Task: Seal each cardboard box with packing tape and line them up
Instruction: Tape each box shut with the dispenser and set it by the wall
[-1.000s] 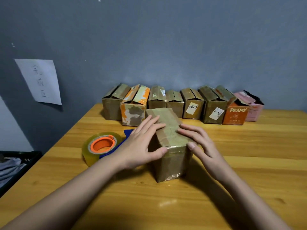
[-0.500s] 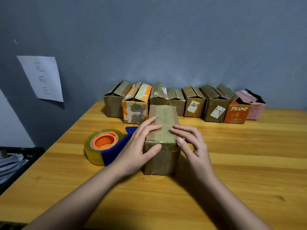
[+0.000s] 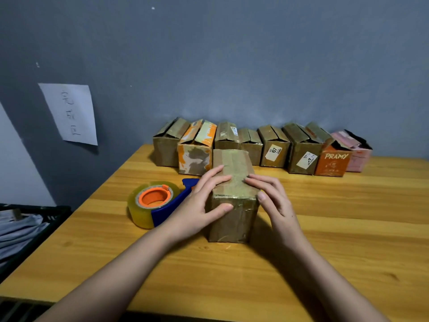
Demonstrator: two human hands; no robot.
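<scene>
Eight boxes, by my count, make up the row of boxes (image 3: 262, 147) against the wall beyond both hands, and most of them show flaps standing open or lifted, so I judge them unsealed; at least one near the middle looks shut, though I cannot tell whether it is taped. That puts the task early: one box is nearly finished, and the row is left to do, then the lining-up.

Largest of what the job concerns is that row, a mix of plain brown cartons, an orange-and-white one at the left, an orange one printed PRAMY and a pink one at the far right.

Next is the box in hand (image 3: 233, 201), standing on the bench (image 3: 348, 228) directly between the two grips. It is brown and worn, its top flaps closed, with a glossy strip of tape running along the top and down the near face.

Outside the left grip, just beside the wrist, lies the tape dispenser (image 3: 157, 203), blue-handled, with a clear roll on an orange core, not touched as far as I can see.

Left hand (image 3: 204, 201): spread, fingers flat on the top, thumb pressed to the near face. Right hand (image 3: 271, 198): spread too, fingers laid on the top edge and right side. Neither pinches anything; both seem to be smoothing tape.
</scene>
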